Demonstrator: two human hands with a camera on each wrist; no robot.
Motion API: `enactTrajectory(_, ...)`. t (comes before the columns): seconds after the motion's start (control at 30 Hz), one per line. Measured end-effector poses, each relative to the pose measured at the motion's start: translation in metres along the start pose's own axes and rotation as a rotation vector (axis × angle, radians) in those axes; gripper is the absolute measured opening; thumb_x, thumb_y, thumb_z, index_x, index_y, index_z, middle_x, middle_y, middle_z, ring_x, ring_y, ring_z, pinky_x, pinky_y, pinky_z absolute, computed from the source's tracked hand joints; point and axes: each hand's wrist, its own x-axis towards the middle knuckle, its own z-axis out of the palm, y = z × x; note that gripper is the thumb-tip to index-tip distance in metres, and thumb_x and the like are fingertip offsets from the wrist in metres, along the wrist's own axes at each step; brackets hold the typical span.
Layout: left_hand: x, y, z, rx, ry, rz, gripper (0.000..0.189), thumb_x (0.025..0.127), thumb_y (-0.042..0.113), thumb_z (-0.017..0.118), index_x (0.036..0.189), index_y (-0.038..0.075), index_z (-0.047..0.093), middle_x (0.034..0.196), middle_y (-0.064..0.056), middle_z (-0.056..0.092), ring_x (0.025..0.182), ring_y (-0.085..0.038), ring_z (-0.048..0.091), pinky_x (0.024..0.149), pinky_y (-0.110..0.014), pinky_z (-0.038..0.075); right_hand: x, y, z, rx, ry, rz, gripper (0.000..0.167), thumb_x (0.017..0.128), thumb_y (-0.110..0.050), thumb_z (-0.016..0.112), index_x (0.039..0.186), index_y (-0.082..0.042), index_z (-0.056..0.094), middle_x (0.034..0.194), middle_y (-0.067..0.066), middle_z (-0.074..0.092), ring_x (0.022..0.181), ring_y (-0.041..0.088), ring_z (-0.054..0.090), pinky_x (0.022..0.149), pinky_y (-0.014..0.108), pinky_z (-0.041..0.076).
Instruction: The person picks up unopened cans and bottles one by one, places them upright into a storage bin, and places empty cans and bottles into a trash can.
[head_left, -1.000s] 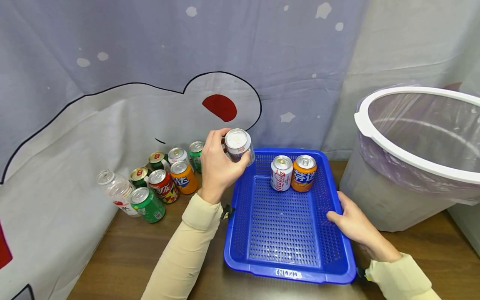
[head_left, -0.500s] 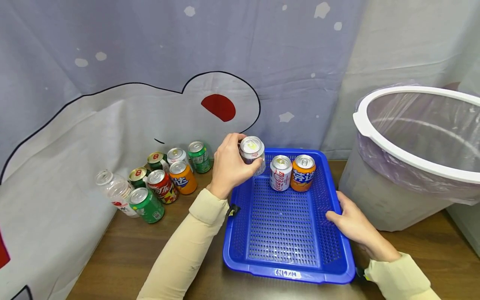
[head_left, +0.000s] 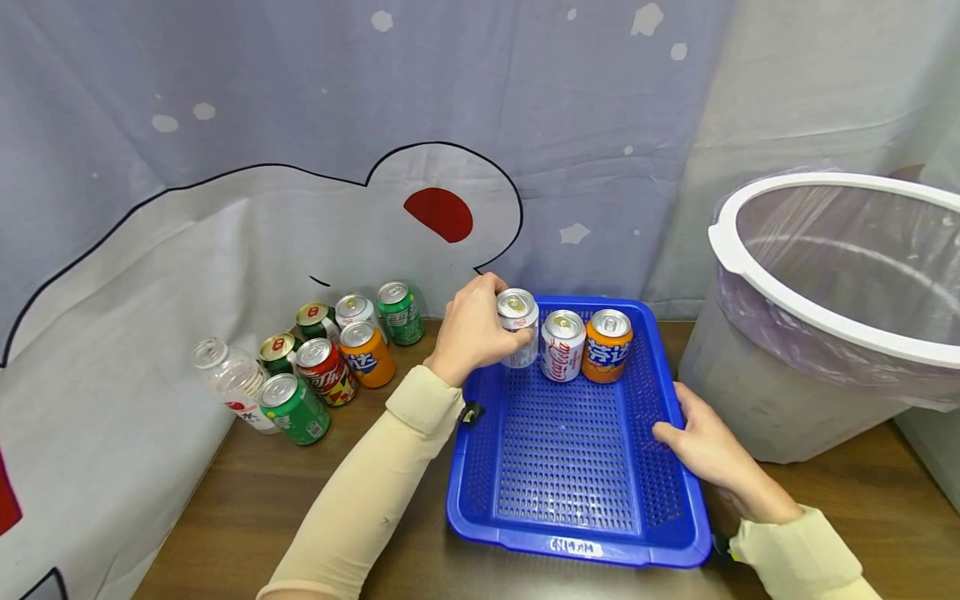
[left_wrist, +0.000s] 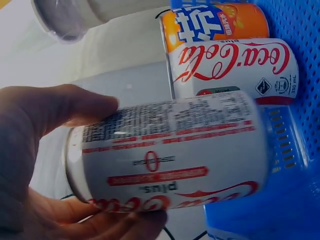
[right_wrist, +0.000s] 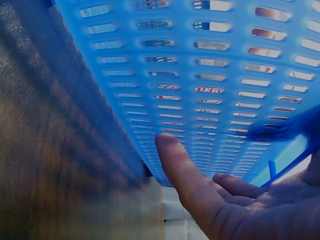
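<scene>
Basket [head_left: 562,467] looks light and stiff, right hand [head_left: 708,442] gripping its right rim; left hand [head_left: 474,329] clasps, thumb opposite curled fingers, a white Coca-Cola can [left_wrist: 170,152], upright at the basket's far-left corner: likely slick, dentable, weight unreadable, best held high round its sides.

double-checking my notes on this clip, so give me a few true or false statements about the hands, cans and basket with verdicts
1. The left hand grips a white can. True.
2. The right hand holds a red can. False: it grips the blue basket by its rim.
3. An orange can stands upright inside the basket. True.
4. The clear bottle is inside the basket. False: it is outside, beside a green can.
5. The bin has a plastic liner. True.
</scene>
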Motion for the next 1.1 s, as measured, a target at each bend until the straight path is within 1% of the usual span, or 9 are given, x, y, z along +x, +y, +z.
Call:
enactTrajectory(0.1, 0.004, 0.001, 0.001, 0.051, -0.059, 0.003, 0.051, 0.070, 0.038, 0.085, 0.106, 0.011, 0.061, 0.098, -0.002, 0.065, 0.090, -0.022, 0.064, 0.079, -0.044, 0.056, 0.000, 0.000, 0.000, -0.001, 0.001, -0.003, 0.059, 0.092, 0.007, 0.052, 0.147, 0.011, 0.033, 0.124, 0.036, 0.061, 0.087, 0.022, 0.071, 0.069, 0.037, 0.062)
enactTrajectory(0.2, 0.009, 0.000, 0.002, 0.099, -0.120, 0.010, 0.052, 0.069, 0.038, 0.087, 0.104, 0.011, 0.060, 0.095, -0.002, 0.065, 0.088, -0.024, 0.065, 0.078, -0.043, 0.056, -0.001, 0.001, 0.000, 0.000, 0.000, -0.002, 0.059, 0.092, 0.007, 0.052, 0.148, 0.010, 0.032, 0.125, 0.037, 0.061, 0.087, 0.023, 0.071, 0.069, 0.037, 0.062)
enactTrajectory(0.4, 0.020, -0.001, 0.004, 0.146, -0.241, 0.018, 0.055, 0.065, 0.038, 0.091, 0.103, 0.013, 0.060, 0.091, -0.003, 0.066, 0.083, -0.023, 0.065, 0.070, -0.039, 0.055, -0.001, 0.003, 0.000, -0.001, -0.002, 0.003, 0.059, 0.093, 0.007, 0.052, 0.148, 0.010, 0.033, 0.125, 0.036, 0.061, 0.088, 0.024, 0.072, 0.069, 0.037, 0.062)
enactTrajectory(0.53, 0.027, 0.000, 0.006, 0.186, -0.298, 0.023, 0.056, 0.063, 0.040, 0.093, 0.101, 0.014, 0.059, 0.089, -0.002, 0.066, 0.082, -0.023, 0.064, 0.068, -0.037, 0.053, -0.001, 0.003, 0.000, 0.000, -0.004, 0.005, 0.058, 0.093, 0.006, 0.052, 0.148, 0.010, 0.032, 0.126, 0.036, 0.061, 0.088, 0.024, 0.072, 0.069, 0.037, 0.062)
enactTrajectory(0.77, 0.034, -0.002, 0.011, 0.221, -0.348, 0.020, 0.056, 0.060, 0.040, 0.095, 0.095, 0.016, 0.058, 0.087, 0.000, 0.066, 0.083, -0.024, 0.064, 0.068, -0.036, 0.052, 0.001, 0.003, -0.001, -0.014, 0.001, -0.001, 0.059, 0.093, 0.005, 0.052, 0.148, 0.010, 0.032, 0.126, 0.036, 0.061, 0.089, 0.026, 0.072, 0.069, 0.036, 0.062)
enactTrajectory(0.93, 0.037, -0.004, 0.014, 0.233, -0.370, 0.016, 0.057, 0.060, 0.036, 0.096, 0.098, 0.016, 0.058, 0.092, 0.000, 0.066, 0.085, -0.023, 0.063, 0.071, -0.036, 0.052, 0.002, 0.003, 0.000, -0.014, -0.001, -0.002, 0.059, 0.093, 0.006, 0.052, 0.148, 0.010, 0.033, 0.126, 0.036, 0.061, 0.090, 0.025, 0.071, 0.070, 0.036, 0.061)
enactTrajectory(1.1, 0.041, -0.004, 0.017, 0.231, -0.385, 0.030, 0.057, 0.061, 0.031, 0.095, 0.104, 0.014, 0.061, 0.097, -0.002, 0.068, 0.088, -0.024, 0.064, 0.075, -0.037, 0.054, 0.001, 0.002, -0.001, -0.024, 0.003, 0.000, 0.059, 0.092, 0.005, 0.053, 0.148, 0.010, 0.034, 0.126, 0.035, 0.061, 0.090, 0.024, 0.071, 0.070, 0.036, 0.061)
